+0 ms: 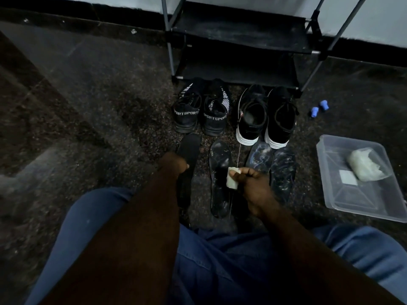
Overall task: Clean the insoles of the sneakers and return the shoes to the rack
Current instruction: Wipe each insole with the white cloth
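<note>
On speckled floor (105, 111), right hand (253, 186) pinching pale folded wipe (231, 179), left hand (174, 165) on smooth black insole (189, 146), grip unclear

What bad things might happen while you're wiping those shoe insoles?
The small wipe in the right hand may dirty quickly; the speckled insole beside it looks grimy. The two right insoles lie side by side and might get swapped. Wiped insoles on the gritty floor may pick dirt up again.

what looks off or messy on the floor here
The three insoles right of the leftmost insole are streaked with white smears, while that one looks plain dark. Two small blue pieces lie loose on the floor right of the rack, whose shelves look dusty.
</note>
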Demonstrator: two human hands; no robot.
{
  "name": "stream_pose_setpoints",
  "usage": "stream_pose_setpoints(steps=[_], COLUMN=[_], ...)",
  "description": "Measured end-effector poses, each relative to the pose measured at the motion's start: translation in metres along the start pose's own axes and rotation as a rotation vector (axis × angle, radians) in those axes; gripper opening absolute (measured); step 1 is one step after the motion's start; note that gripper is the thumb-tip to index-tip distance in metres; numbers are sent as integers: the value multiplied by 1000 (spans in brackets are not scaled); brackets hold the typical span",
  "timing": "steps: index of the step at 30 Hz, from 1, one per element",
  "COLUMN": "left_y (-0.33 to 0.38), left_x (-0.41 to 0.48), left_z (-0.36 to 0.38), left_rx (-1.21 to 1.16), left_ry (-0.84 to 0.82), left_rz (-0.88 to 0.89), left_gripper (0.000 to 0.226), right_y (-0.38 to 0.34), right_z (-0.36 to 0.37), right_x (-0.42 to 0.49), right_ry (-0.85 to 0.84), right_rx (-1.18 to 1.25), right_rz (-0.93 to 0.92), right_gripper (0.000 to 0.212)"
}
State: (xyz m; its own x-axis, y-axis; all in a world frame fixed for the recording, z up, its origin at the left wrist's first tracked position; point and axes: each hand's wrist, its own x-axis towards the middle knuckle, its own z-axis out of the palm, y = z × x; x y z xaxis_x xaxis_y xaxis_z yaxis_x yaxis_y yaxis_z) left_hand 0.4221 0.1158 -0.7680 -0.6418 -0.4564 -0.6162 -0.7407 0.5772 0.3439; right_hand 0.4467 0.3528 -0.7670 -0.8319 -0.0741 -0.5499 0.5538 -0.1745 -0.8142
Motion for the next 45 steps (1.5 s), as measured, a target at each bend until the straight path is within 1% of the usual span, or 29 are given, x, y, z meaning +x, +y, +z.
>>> stream_pose_setpoints(steps=[1, 2, 5, 7, 9, 10, 12, 14, 16, 17, 18, 19, 21, 24, 27, 29, 31, 33, 35, 36, 38, 39, 40, 42, 43, 45], left_y=[-2, -3, -3, -1, 1, 3, 9, 18, 29, 36, 44, 51, 61, 70, 76, 79, 80, 81, 81, 80, 79, 79, 79, 79, 78, 79], left_x=[3, 3, 0, -1, -3, -5, -12, -19, -22, -25, -25, -26, -27, -23, -15, -10, -9, -8, -7, -6, -10, -14, -20, -28, -31, -39], left_z=[0, 0, -2, -2, -1, 0, 3, 9, 20, 26, 34, 42, 58, 74, 75, 75, 72, 67, 63, 63, 59, 55, 49, 38, 34, 26], left_rx=[29, 58, 0, -38, -13, 9, 71, 176, 223, 206, 181, 166, 192, 219, 161, 110, 20, -121, -316, -449, -714, -804, -859, -909, -928, -974], left_ry=[58, 91, 215, 244, 240, 242, 283, 380, 452, 443, 410, 372, 327, 340, 334, 331, 291, 218, 111, 32, -182, -273, -338, -405, -422, -462], left_rz=[26, 33, -12, -24, -51, -67, -64, 39, 225, 328, 396, 432, 465, 468, 412, 378, 322, 274, 231, 203, 139, 121, 127, 166, 183, 214], left_gripper=[55, 55, 61, 69, 76, 78, 80, 74, 63, 58, 53, 49, 49, 54, 60, 50, 38, 38, 35, 33, 34, 36, 36, 33, 33, 35], right_y=[1, 1, 3, 4, 2, 2, -1, -3, -4, -4, -5, -6, -8, -9, -9, -8, -9, -10, -10, -11, -12, -14, -19, -28, -32, -41], right_z=[1, 3, 7, 11, 15, 16, 18, 20, 21, 22, 21, 20, 17, 7, -2, -8, -10, -10, -9, -9, -11, -12, -12, -11, -10, -9], right_x=[0, 2, 7, 9, 11, 12, 13, 16, 18, 19, 20, 22, 24, 29, 36, 42, 45, 46, 45, 44, 43, 41, 36, 29, 27, 20], right_ry=[-5, -10, -14, -8, 16, 30, 59, 86, 105, 103, 96, 91, 81, 73, 115, 145, 160, 169, 179, 187, 211, 227, 247, 276, 267, 217], right_rx=[-8, -16, -39, -33, -19, -11, -9, -16, -22, -17, -8, -1, 13, -3, -51, -91, -137, -172, -222, -264, -342, -381, -417, -447, -448, -414], right_rz=[-2, -2, 8, 9, 9, 9, 2, -28, -53, -60, -64, -62, -54, -44, -42, -45, -46, -56, -76, -88, -107, -108, -115, -131, -142, -161], right_gripper=[1, 2, 4, 11, 19, 19, 12, 8, 9, 8, 8, 8, 7, 11, 9, 7, 11, 10, 5, 5, 24, 31, 27, 7, 5, 7])
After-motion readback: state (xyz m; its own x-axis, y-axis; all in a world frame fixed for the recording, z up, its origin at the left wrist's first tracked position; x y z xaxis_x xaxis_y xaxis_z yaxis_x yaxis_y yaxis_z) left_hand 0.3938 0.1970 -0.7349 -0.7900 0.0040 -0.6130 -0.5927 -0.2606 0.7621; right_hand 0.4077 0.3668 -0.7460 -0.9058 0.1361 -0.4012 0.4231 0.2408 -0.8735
